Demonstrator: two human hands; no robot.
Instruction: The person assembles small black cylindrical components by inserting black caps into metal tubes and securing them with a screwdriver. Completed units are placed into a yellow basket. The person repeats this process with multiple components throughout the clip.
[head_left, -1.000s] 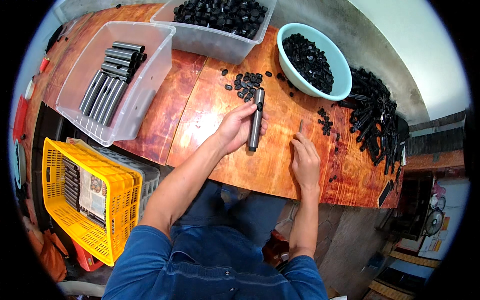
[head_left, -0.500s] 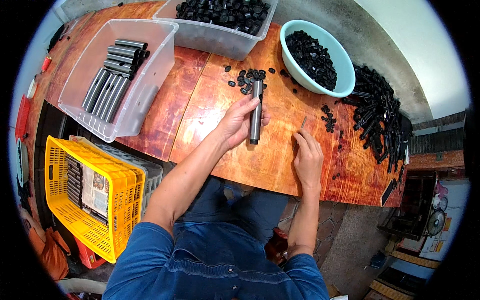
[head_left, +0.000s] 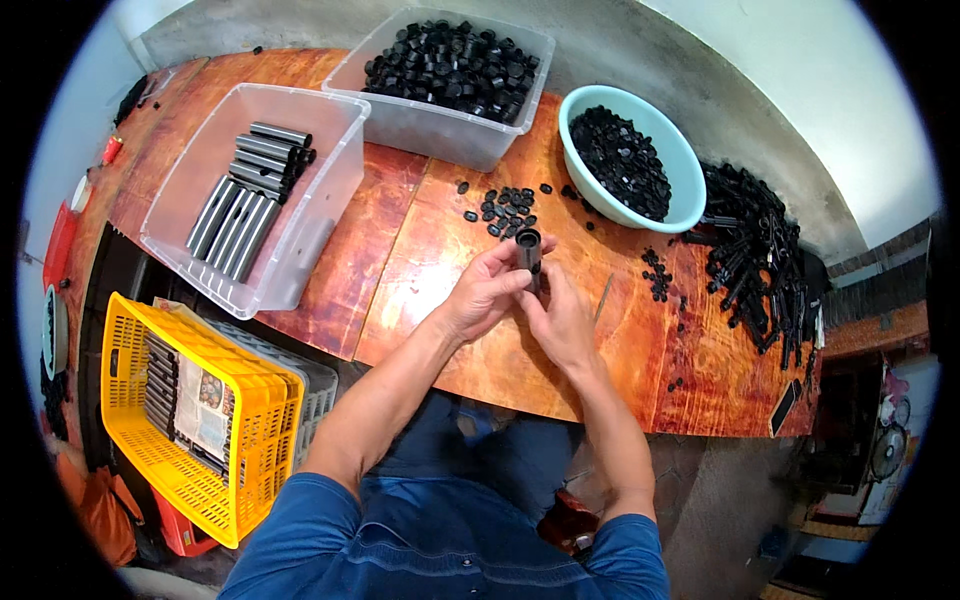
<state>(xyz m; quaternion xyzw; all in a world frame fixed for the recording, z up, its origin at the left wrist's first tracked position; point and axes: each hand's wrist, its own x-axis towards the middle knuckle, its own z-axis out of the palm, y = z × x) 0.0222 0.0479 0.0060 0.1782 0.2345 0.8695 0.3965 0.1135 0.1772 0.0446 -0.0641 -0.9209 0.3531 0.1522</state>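
Observation:
A dark grey metal tube [head_left: 530, 258] stands tilted between my hands, its round open end facing up toward me. My left hand [head_left: 484, 292] is closed around it, thumb across its near side. The fingers of my right hand [head_left: 566, 322] close on the tube's lower part, which they largely hide. Beside my right hand a thin metal rod [head_left: 604, 297] lies on the wooden table [head_left: 420, 275]. Just beyond the tube, small black oval caps [head_left: 510, 205] are scattered on the tabletop.
A clear bin [head_left: 330, 215] at left holds several metal tubes. Another clear bin [head_left: 440, 118] holds black caps. A light blue basin [head_left: 690, 200] has small black parts. Black parts are heaped [head_left: 755, 250] at right, near a phone [head_left: 785, 407]. A yellow crate [head_left: 265, 440] stands lower left.
The tube has tipped so its open end faces me. My right hand has left the rod's side and come over to the tube. The view has shifted slightly.

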